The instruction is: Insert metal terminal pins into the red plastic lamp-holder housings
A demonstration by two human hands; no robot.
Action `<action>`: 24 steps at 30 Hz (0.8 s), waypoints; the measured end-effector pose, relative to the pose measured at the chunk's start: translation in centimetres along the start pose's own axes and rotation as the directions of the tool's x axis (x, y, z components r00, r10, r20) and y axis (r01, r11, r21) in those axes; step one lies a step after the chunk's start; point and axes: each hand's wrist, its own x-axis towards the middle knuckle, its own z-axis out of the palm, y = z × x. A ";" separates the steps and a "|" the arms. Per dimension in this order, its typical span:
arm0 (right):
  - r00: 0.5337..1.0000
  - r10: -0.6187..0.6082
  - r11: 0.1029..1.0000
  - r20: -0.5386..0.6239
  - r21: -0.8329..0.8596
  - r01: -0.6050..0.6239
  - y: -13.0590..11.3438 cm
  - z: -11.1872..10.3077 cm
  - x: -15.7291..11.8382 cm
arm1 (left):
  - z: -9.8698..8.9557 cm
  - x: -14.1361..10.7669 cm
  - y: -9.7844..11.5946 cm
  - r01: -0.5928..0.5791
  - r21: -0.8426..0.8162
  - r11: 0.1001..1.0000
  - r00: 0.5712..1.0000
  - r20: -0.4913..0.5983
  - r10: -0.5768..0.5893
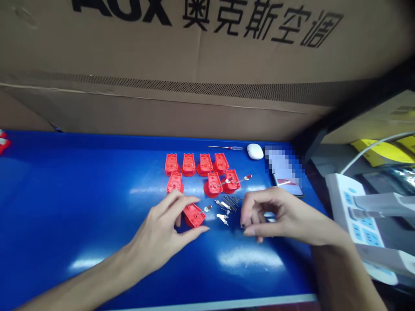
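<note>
My left hand is curved around a red plastic housing, with its thumb and fingers on either side. A thin metal piece sticks out of that housing to the right. My right hand is closed in a pinch just right of several small metal pins. A tiny dark tip shows at its fingertips, too small to name. Flat silvery metal tabs lie loose between the two hands. Behind them stand several more red housings, two of which have metal pieces projecting from them.
At the back of the blue table lie a screwdriver, a white rounded case and a phone. A large cardboard box walls off the far side. White power strips sit beyond the right edge.
</note>
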 end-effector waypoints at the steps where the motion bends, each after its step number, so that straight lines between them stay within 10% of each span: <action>1: 1.000 -0.022 1.000 -0.011 0.019 0.023 -0.1 0.3 0.1 | 0.0 0.0 0.0 -0.014 -0.002 1.000 1.000 0.008 0.014; 24: 0.889 -0.458 0.888 -0.027 -0.061 0.456 -0.5 5.8 2.1 | 0.1 0.0 -0.4 0.109 -0.051 0.993 0.990 0.093 -0.104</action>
